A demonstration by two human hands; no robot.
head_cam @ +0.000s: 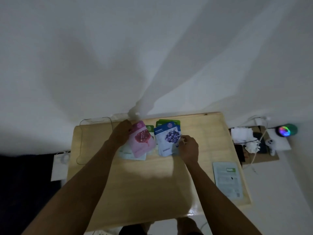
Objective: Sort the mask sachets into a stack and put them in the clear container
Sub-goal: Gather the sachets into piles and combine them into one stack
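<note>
Wooden table (149,192) seen from above, white wall behind it. Left hand (121,134) sits near the far edge, left of centre, fingers closed on the upper left side of a pink sachet (141,139) with a red fruit picture. The sachet is tilted, its top end by the fingertips and its lower end over a pale sachet (126,153) lying flat on the table. A green-topped sachet (149,128) peeks out just behind the pink one.

Right hand (188,149) is at the right edge of a fanned pile near the far edge, centre. On top is a blue sachet (166,138) with a blueberry picture; a green sachet (169,122) shows behind it at the far side. Right fingers are curled narrow against the pile's right side, fingertips touching the blue sachet's edge; whether they pinch it or only rest on it cannot be told.

The clear container (94,122) stands at the far left corner, partly over the table's edge, only its thin outline visible, just left of the left hand.

One more pale sachet (227,180) lies flat along the right edge, well apart from both hands. Off the table to the right: crumpled white tissue (243,136), a small white figure (271,145), and a round glowing light (286,130).
</note>
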